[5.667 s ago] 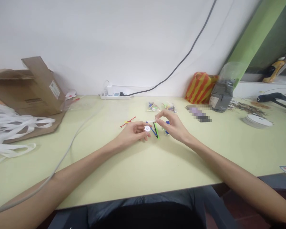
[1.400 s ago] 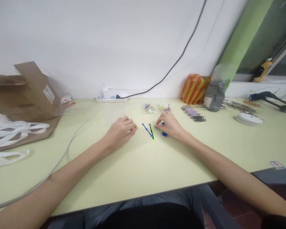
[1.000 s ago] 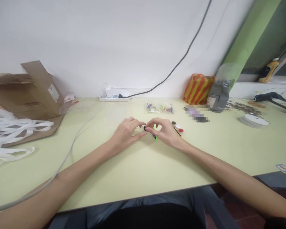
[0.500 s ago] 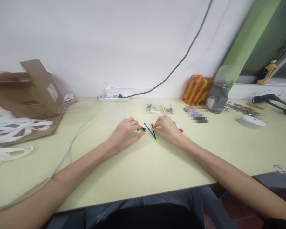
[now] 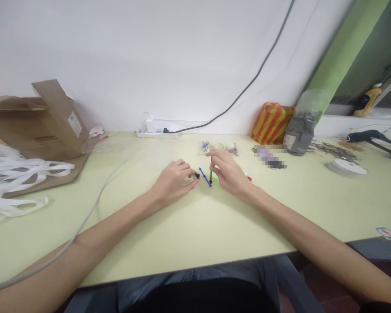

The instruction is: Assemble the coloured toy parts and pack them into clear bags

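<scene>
My left hand (image 5: pixel 175 181) pinches a small black piece (image 5: pixel 197 175) between thumb and fingertips. My right hand (image 5: pixel 230 171) holds a thin black stick (image 5: pixel 210 174) upright in its fingers. A thin blue stick (image 5: pixel 205 177) lies on the table between my hands, and a bright green stick (image 5: pixel 217 182) lies partly under my right hand. A small red piece (image 5: pixel 248 178) shows just beyond my right hand, and the other small parts there are hidden.
Two clear plastic bags of small coloured parts (image 5: pixel 208 147) lie at the back of the pale green table (image 5: pixel 182 234). A power strip (image 5: pixel 156 134), cardboard box (image 5: pixel 42 126), white straps (image 5: pixel 19 174), grey cable (image 5: pixel 94 195), striped bag (image 5: pixel 272 124), grey bag (image 5: pixel 298 134) and white roll (image 5: pixel 347 168) surround them.
My right hand has lifted off the table and raised the black stick upright. The green stick has shifted, and the blue stick now lies uncovered.
</scene>
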Demonstrator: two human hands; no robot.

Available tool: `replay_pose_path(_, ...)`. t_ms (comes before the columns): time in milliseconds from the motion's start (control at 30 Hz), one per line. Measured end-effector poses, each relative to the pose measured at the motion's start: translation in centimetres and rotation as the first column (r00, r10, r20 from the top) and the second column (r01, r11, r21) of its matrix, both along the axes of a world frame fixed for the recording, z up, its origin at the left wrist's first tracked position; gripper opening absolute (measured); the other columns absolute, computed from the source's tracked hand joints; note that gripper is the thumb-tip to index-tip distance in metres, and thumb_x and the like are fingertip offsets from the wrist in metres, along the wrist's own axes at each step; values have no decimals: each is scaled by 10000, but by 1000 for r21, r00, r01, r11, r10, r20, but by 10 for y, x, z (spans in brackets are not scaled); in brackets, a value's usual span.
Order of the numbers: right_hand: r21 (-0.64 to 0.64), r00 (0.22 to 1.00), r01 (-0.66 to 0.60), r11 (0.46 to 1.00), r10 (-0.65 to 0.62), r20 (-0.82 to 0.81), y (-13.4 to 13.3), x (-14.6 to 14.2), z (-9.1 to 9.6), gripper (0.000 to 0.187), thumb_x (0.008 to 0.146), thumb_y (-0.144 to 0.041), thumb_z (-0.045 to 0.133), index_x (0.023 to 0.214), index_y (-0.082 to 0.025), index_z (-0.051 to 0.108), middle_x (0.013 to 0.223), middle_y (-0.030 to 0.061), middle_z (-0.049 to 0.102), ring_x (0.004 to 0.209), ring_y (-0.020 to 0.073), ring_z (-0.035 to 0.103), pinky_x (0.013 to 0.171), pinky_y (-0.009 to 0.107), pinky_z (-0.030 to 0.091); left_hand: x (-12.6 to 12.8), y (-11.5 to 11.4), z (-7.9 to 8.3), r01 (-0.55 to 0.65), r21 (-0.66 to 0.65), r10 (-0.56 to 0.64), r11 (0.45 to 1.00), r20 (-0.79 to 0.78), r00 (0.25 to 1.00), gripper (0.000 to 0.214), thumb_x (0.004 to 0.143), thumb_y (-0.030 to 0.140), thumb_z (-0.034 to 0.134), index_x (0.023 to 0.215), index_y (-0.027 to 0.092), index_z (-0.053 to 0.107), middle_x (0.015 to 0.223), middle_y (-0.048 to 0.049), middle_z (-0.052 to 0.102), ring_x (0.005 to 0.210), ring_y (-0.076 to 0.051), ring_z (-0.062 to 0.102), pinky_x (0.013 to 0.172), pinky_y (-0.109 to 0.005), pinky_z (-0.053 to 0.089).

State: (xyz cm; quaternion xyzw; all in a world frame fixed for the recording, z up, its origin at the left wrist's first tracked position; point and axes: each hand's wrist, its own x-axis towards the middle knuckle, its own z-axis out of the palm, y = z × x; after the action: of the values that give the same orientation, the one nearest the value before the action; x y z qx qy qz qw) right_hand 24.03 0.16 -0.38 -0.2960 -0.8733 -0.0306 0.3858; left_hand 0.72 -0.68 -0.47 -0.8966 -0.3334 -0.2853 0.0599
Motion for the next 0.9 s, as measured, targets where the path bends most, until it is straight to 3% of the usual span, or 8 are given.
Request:
replay_pose_path(67,-43,999,-44,998,44,14,-5,-1,3,201,948,-59,384,890,-229,475,1137,120,615,1229,265,498,989,450,423,0,0,0,-1,-6,1,1000,8,1000,181,944,324,572,929,184,686,893,-51,717,923,-218,596,803,-372,441)
replay_pose_path(133,-114,999,-35,993,39,35,-9,-3,4,202,939,-56,376,870,-230,451,970,96,608,1029,247,550,860,390,452,0,-1,0,-2,-13,2,1000,14,1000,177,939,318,570,921,186,686,890,-52,716,918,-218,599,802,-373,442)
replay_pose_path(233,-172,998,-5,985,16,65,-13,-5,3,205,928,-53,388,837,-225,451,849,66,565,832,216,513,745,333,422,0,0,0,-3,-18,3,1000,13,1000,158,930,302,573,926,192,688,893,-52,713,920,-224,597,799,-374,438)
replay_pose_path(400,-252,992,-71,965,94,80,-16,-7,1,202,954,-85,416,860,-209,544,843,49,574,801,187,534,740,300,426,-3,1,-1,8,-37,-8,999,21,1000,162,944,303,578,1024,212,685,886,-39,702,902,-212,592,805,-357,431)
replay_pose_path(600,-350,988,-149,925,127,-85,-15,-6,-2,118,961,-153,502,892,-209,579,741,-3,579,693,149,553,692,271,433,-2,1,-3,46,-40,-46,998,6,999,180,971,326,557,1062,219,671,876,-35,688,896,-207,586,830,-354,427)
replay_pose_path(800,-336,979,-184,924,141,-149,-15,-4,-3,141,940,-112,449,940,-219,542,913,27,636,819,157,598,770,291,470,-2,-1,-2,90,-36,-89,995,32,996,186,985,269,525,1103,213,658,893,-28,708,897,-193,612,878,-364,443)
replay_pose_path(900,-348,979,-186,919,145,-141,-16,-5,-2,116,935,-123,481,941,-226,532,902,24,647,834,168,612,779,305,482,-2,-2,-3,103,-57,-100,993,66,993,190,985,267,523,1109,218,657,921,-27,726,907,-189,646,911,-376,460)
